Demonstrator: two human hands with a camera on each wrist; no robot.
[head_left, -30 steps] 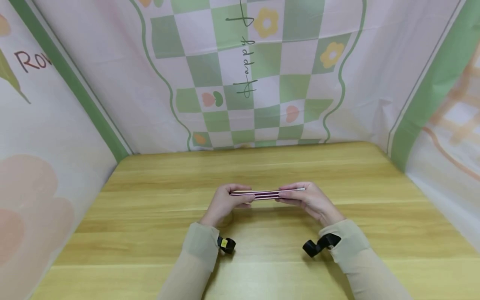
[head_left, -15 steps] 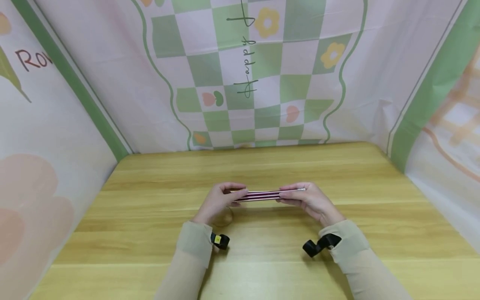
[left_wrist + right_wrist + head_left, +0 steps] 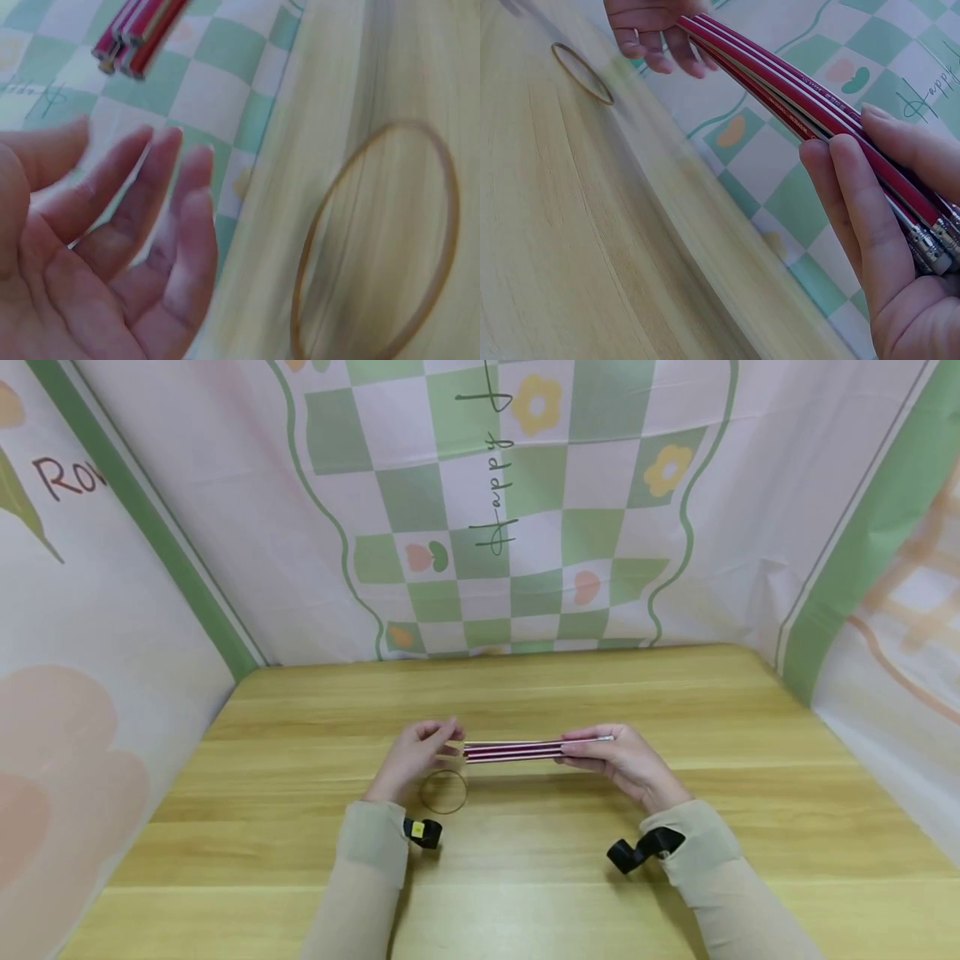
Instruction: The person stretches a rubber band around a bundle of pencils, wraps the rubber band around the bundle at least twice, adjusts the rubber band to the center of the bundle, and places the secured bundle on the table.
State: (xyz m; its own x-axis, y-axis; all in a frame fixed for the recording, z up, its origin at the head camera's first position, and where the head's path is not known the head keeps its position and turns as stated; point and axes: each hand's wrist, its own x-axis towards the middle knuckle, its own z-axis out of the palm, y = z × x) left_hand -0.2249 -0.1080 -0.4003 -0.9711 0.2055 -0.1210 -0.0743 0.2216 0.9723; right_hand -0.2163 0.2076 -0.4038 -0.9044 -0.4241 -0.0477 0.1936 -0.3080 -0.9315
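Observation:
A bundle of red pencils (image 3: 517, 751) with eraser ends (image 3: 930, 251) is held level above the table by my right hand (image 3: 618, 760). Thumb and fingertips pinch it near the eraser end. My left hand (image 3: 411, 758) is just off the bundle's other end, its fingers loosely bent with nothing between them. In the left wrist view, the flat pencil ends (image 3: 135, 69) stand beyond the fingertips of that hand. A thin brown rubber band (image 3: 456, 195) lies in a loop on the table below the left hand, apart from the pencils.
The wooden table (image 3: 525, 877) reaches back to a hanging cloth (image 3: 480, 568) with green checks and flowers. More printed cloth hangs on both sides. A black wrist strap piece (image 3: 423, 833) sticks out from the left sleeve, another (image 3: 637, 850) from the right.
My left hand has let go of the pencils and drawn away to the left, uncovering their end and the rubber band. The right hand keeps its hold, nearly still.

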